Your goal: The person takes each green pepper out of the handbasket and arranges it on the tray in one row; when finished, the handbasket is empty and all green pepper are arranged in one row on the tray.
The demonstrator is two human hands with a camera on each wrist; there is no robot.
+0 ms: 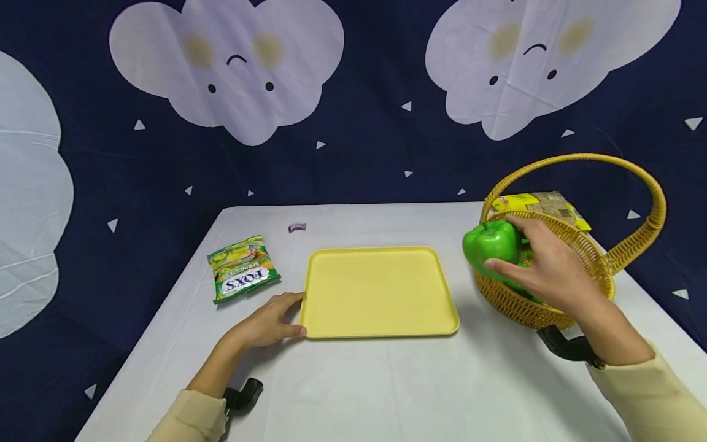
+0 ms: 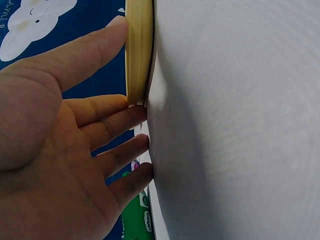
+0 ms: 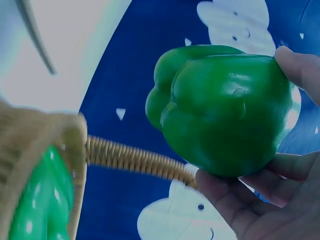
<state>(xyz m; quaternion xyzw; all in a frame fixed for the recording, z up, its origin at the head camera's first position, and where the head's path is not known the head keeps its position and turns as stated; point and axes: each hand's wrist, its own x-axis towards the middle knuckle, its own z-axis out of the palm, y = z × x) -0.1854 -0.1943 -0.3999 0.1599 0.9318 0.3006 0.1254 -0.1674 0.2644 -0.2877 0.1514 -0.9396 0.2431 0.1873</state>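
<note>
In the head view, my right hand (image 1: 555,270) grips a green bell pepper (image 1: 488,245) between thumb and fingers, above the left rim of a wicker basket (image 1: 510,307). In the right wrist view the lobed bottom of the bell pepper (image 3: 225,110) faces the camera. Another glossy green thing (image 3: 45,200) lies inside the basket, partly hidden by its wall. My left hand (image 1: 267,322) rests at the left edge of a yellow rectangular tray (image 1: 378,291). Its fingers are extended, with the fingertips touching the tray rim (image 2: 139,50) and the white tabletop.
A green and yellow Fox's candy bag (image 1: 243,270) lies left of the tray. One small wrapped candy (image 1: 297,227) sits behind the tray. Behind the basket is a yellow and brown packet (image 1: 544,205). The tall basket handle (image 1: 580,158) arches over the right side.
</note>
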